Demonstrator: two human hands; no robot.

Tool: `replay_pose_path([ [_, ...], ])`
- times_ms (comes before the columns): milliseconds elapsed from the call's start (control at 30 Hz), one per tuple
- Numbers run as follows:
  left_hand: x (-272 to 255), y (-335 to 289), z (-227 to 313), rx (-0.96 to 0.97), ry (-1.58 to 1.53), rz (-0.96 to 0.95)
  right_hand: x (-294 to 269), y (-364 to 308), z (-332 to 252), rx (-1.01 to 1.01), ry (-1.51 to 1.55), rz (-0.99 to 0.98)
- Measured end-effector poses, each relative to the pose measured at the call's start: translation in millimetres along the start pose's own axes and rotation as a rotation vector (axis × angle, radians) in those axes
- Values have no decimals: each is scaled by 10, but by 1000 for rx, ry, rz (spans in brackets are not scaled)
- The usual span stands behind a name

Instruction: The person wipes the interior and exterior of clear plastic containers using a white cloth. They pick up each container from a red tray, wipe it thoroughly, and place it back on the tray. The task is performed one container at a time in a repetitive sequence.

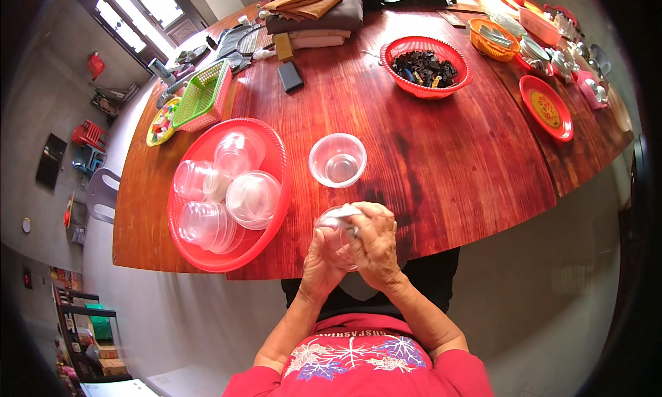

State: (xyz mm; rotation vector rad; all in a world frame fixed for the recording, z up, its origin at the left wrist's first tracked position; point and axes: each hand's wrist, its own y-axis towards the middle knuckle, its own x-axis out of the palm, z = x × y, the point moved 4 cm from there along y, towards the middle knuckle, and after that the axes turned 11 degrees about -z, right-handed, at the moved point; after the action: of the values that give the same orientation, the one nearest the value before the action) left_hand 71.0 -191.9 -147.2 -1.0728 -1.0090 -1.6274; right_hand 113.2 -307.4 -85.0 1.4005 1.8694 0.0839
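Just over the table's front edge, my left hand [322,267] grips a clear plastic bowl [336,244] by its side. My right hand [376,244] is closed on a whitish cloth [342,214], pressed at the bowl's rim; part of the cloth is hidden by the fingers. Beyond my hands a second clear plastic bowl [338,160] stands upright on the wooden table. To the left, a round red tray [277,152] carries several stacks of clear plastic bowls [254,199].
Behind the tray are a green and pink basket [202,97] and a yellow basket [163,123]. A red colander [431,87] of small dark pieces stands far right of centre. Folded cloths [317,21] and a dark box [290,77] lie at the back. A red plate [546,109] sits right.
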Motion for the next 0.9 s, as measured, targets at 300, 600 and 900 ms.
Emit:
replay_pose_path([
  [300, -132, -5, 107, 91, -35, -29, -97, -297, -13, -73, 46, -116],
  [600, -179, -140, 34, 190, 401, 140, 7, -67, -328, -435, -127, -112],
  [900, 160, -34, -58, 99, 427, 49, -23, 230, 46, -14, 24, -5],
])
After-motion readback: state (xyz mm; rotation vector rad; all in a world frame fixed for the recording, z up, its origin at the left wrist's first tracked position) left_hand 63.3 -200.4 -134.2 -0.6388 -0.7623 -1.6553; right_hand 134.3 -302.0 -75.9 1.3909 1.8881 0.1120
